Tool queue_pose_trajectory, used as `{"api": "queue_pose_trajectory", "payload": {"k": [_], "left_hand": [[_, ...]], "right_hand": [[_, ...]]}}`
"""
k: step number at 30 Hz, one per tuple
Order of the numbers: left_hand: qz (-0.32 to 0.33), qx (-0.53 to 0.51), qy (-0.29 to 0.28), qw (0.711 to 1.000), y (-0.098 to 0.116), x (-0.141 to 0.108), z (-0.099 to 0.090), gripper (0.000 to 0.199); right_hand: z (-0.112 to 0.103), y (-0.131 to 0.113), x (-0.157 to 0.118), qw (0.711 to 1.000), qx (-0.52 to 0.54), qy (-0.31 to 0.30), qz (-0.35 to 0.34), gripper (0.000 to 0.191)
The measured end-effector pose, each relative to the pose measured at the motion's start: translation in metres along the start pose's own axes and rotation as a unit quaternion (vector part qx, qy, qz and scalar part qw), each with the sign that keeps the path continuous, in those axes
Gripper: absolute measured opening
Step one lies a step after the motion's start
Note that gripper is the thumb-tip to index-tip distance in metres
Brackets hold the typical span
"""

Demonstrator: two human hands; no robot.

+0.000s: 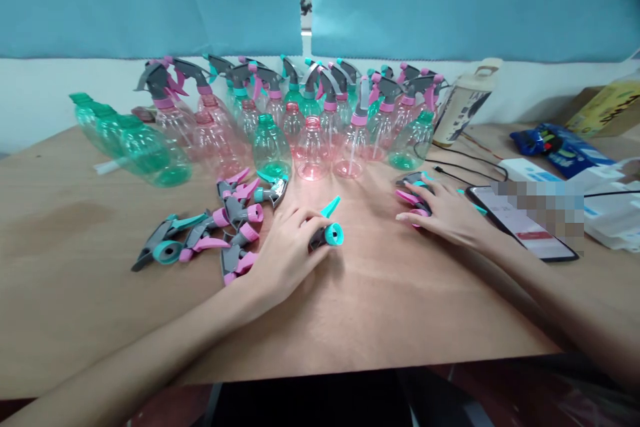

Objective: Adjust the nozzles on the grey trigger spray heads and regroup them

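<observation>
My left hand (287, 247) is closed around a grey spray trigger head (334, 235), whose teal collar faces right and teal trigger points up. To its left lies a loose heap of grey spray heads (240, 210) with pink or teal collars and triggers. My right hand (447, 210) curls over several spray heads (414, 199), thumb and fingers around their pink and grey parts; a teal tip pokes out behind the hand. Clear pink bottles (313, 153) and green bottles (271, 147) stand beyond both hands, many with spray heads fitted, others with bare necks.
A phone (525, 223) lies right of my right hand, near black cables (465, 163) and white boxes (605, 207). Behind are a pale tumbler (465, 103), a blue packet (565, 147) and a yellow bottle (607, 107). Green bottles (150, 150) stand at left. The table's front edge (300, 377) is near me.
</observation>
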State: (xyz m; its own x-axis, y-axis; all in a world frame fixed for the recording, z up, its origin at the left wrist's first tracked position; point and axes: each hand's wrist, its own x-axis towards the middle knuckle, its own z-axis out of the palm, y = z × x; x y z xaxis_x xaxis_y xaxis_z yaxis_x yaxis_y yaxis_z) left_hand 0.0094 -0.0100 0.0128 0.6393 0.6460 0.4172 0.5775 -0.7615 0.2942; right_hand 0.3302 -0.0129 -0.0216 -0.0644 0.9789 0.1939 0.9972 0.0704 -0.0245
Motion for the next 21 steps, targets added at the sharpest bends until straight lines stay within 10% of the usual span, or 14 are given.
{"api": "queue_pose_trajectory", "payload": {"k": [21], "left_hand": [[-0.016,-0.133,0.096,0.986,0.012,-0.007,-0.008,0.023]], "right_hand": [[0.001,-0.017,0.02,0.998,0.014,0.05,-0.042,0.069]]}}
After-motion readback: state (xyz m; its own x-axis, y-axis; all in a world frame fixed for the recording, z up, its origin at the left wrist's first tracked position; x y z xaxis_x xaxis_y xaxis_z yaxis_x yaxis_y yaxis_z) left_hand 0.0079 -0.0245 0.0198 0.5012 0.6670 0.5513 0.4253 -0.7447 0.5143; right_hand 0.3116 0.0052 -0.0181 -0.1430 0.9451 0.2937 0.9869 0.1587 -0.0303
